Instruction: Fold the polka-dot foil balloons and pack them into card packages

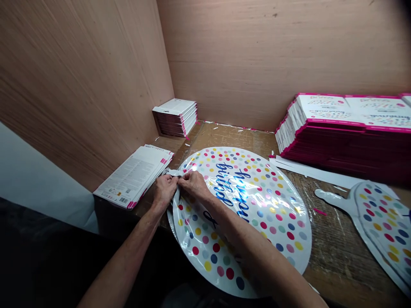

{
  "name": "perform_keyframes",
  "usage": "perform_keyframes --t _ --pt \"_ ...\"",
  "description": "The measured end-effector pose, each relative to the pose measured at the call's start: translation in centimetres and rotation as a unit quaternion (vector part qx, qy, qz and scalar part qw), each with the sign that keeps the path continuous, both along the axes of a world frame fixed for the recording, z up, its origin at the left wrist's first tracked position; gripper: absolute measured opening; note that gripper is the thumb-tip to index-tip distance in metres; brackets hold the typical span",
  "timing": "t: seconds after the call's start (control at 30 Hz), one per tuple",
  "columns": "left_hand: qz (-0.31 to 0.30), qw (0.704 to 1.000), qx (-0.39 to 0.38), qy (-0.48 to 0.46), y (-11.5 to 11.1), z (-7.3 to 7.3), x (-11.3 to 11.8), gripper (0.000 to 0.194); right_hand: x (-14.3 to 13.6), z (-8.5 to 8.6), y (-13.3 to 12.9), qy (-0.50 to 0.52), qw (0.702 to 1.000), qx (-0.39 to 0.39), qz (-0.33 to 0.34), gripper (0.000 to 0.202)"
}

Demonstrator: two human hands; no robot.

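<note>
A flat, round foil balloon (282, 192) with coloured dots and blue lettering lies on the bench in front of me. Both hands meet at its neck, on the balloon's left edge. My left hand (165, 187) pinches the white neck from the left. From the right, my right hand (192, 182) pinches the same spot, its forearm crossing over the printed face. Part of the neck shows above the fingers; the fingertips hide the rest. Another pale edge shows beneath the balloon at its lower left.
Printed cards (128, 175) are piled to the left, with a smaller stack (175, 112) in the corner. Many pink-edged folded packages (337, 124) stand at the back right. More dotted balloons (379, 214) lie at the right. Wooden panels (257, 55) enclose the back and left.
</note>
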State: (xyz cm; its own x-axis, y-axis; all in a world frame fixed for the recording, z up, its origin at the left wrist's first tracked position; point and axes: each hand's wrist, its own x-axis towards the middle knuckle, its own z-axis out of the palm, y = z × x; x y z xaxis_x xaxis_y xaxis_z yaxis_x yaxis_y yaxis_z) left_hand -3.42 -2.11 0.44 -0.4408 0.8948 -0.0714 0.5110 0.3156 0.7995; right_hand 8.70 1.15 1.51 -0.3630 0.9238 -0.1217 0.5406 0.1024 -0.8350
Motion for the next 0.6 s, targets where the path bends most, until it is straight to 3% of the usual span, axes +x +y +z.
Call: perform_keyframes --t 0.1,0.17,0.3,0.4,0.43,0.5,0.53,0.6 --pt "0.018 0.997 -0.018 0.070 0.2 0.0 0.0 0.023 0.4 0.4 -0.6 0.019 0.999 0.011 -0.040 0.017" --pt "0.029 0.994 -0.032 0.104 0.3 0.0 0.0 0.024 2.2 1.0 -1.2 0.084 0.993 -0.005 -0.084 0.017" --pt "0.026 0.988 -0.055 0.141 0.5 1.1 -0.3 0.028 9.9 2.4 -3.3 0.292 0.934 -0.051 -0.199 0.020" --pt "0.016 0.981 -0.002 0.192 -0.7 3.4 0.4 0.031 15.7 2.9 -5.4 0.326 0.898 -0.070 -0.289 0.027" --pt "-0.011 0.977 0.029 0.212 -1.6 4.3 1.1 0.034 17.0 2.8 -5.9 0.320 0.893 -0.083 -0.304 0.029" --pt "-0.141 0.965 0.043 0.217 -4.6 5.8 2.9 0.033 18.5 2.4 -6.5 0.308 0.893 -0.098 -0.314 0.033" --pt "-0.235 0.953 0.003 0.193 -6.5 6.4 4.0 0.029 19.0 2.1 -6.6 0.304 0.894 -0.095 -0.314 0.034" --pt "-0.416 0.894 -0.121 0.117 -10.9 6.9 5.7 0.020 20.0 1.4 -6.4 0.287 0.899 -0.085 -0.320 0.036"
